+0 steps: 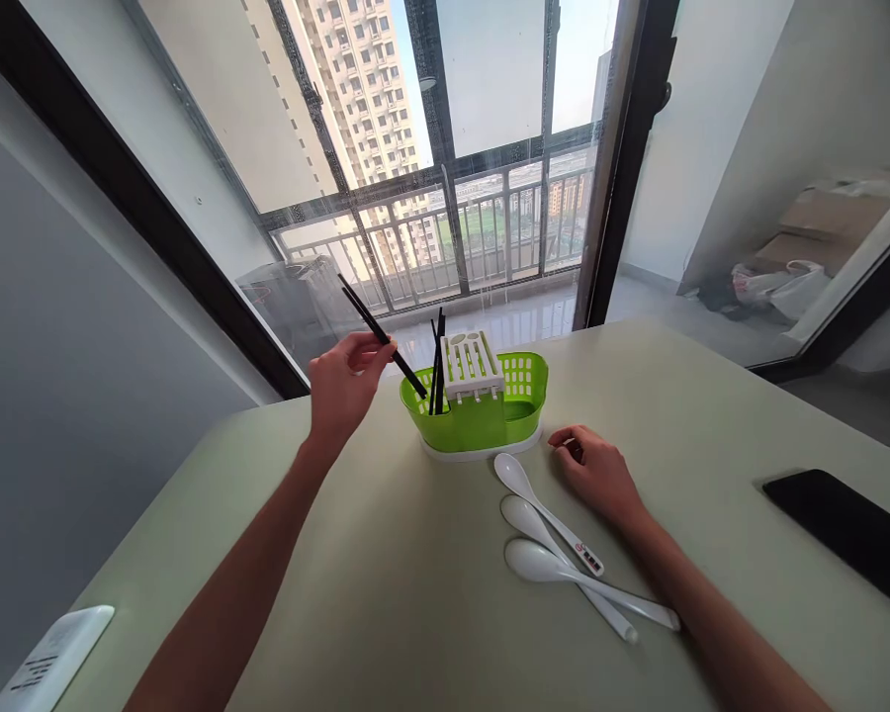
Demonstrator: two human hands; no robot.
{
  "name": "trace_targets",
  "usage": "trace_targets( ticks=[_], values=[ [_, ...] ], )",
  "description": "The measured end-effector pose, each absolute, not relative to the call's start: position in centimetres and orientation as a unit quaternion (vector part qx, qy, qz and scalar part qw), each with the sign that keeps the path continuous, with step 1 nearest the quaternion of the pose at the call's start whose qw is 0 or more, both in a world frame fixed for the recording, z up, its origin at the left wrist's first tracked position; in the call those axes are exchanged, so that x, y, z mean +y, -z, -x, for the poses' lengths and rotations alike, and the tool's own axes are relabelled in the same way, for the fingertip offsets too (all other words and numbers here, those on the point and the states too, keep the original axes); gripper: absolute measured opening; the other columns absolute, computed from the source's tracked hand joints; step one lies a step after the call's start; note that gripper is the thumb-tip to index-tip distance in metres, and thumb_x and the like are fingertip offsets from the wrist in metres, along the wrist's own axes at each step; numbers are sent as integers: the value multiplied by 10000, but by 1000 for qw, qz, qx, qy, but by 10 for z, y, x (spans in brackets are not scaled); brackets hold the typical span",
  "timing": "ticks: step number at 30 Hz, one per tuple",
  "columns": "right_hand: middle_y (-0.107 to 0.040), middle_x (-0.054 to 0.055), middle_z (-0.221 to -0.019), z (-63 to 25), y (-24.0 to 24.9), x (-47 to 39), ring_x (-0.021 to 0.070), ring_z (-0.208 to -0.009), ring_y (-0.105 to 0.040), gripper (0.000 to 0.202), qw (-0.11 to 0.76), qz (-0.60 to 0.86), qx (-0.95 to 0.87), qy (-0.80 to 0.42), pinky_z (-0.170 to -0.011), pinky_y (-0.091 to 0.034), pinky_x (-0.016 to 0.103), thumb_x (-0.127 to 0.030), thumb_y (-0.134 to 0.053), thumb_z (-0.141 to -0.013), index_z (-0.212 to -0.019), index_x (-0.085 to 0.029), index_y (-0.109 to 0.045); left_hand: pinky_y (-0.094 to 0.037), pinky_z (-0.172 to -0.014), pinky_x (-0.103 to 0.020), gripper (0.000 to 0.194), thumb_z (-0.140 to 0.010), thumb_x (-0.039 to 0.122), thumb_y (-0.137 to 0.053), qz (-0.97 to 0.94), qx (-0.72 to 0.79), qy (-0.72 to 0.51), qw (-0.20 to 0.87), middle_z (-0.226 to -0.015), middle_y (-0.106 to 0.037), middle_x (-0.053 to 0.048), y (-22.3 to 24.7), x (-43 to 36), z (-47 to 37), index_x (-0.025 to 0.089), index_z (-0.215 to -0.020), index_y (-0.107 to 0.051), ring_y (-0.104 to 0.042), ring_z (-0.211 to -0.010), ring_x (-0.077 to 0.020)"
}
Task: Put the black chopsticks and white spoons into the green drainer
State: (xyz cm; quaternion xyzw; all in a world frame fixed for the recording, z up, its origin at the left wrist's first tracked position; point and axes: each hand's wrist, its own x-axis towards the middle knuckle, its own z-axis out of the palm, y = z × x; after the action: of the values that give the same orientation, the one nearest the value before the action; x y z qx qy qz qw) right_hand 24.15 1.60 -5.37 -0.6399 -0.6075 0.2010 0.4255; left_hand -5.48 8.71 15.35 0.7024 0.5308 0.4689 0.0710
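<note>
Pinched in my left hand (348,381) is a pair of black chopsticks (373,324), tilted, with the lower ends over the left compartment of a green utensil holder (475,425). More black chopsticks (437,366) stand upright in that same compartment. A white slotted rack (473,364) sits across the holder's middle. My right hand (593,470) rests on the table, fingers loosely curled, just right of the holder; whether anything is in it is hidden. Near it lie three white spoons, the top one (515,477), the middle one (525,519) and the lowest one (538,562), with their handles overlapping.
A black phone (849,529) lies at the right of the pale table (386,593). At the lower left edge is a white device (59,658). Beyond the table stands a glass door with a dark frame (623,168); plastic bags (782,285) and boxes lie behind glass at right.
</note>
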Motion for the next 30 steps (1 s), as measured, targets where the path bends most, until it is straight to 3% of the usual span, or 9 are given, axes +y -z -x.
trace_targets(
  ticks=[6,13,22,26,30],
  values=[
    [-707,37,-907,-242,54,17,181,-716,-628,254,425,638,-609,-202,-730,-455,321,-324,-448,-841,-888,-215,-673,-579,-904,-350,228,-888,420,-699,-749,552,-367,16,-940,-814,-20,-132,104,52,225,-980,-774,-762,-877,-222],
    [-711,38,-923,-242,55,17,180,-722,-631,248,424,639,-610,-198,-742,-456,319,-322,-449,-851,-893,-221,-672,-545,-902,-348,288,-911,484,-652,-770,550,-319,50,-941,-810,-32,-116,118,51,226,-967,-768,-748,-931,-240],
    [-715,41,-918,-242,54,17,184,-725,-630,242,421,641,-610,-199,-736,-454,317,-324,-455,-854,-893,-223,-672,-508,-964,-373,358,-901,542,-629,-787,537,-302,33,-1098,-743,-81,-100,134,54,223,-967,-780,-652,-1098,-259],
    [-714,42,-911,-242,55,17,185,-721,-626,249,421,639,-611,-201,-735,-454,319,-321,-453,-851,-902,-220,-674,-523,-904,-355,396,-892,535,-636,-775,544,-316,55,-1152,-705,-93,-98,135,58,203,-1074,-751,-669,-1040,-241],
    [-711,40,-912,-242,53,17,185,-725,-627,250,423,641,-608,-202,-740,-455,322,-314,-450,-842,-903,-219,-673,-526,-844,-333,362,-953,485,-569,-731,541,-413,40,-1162,-674,-104,-97,120,57,182,-1127,-665,-659,-987,-206]
  ],
)
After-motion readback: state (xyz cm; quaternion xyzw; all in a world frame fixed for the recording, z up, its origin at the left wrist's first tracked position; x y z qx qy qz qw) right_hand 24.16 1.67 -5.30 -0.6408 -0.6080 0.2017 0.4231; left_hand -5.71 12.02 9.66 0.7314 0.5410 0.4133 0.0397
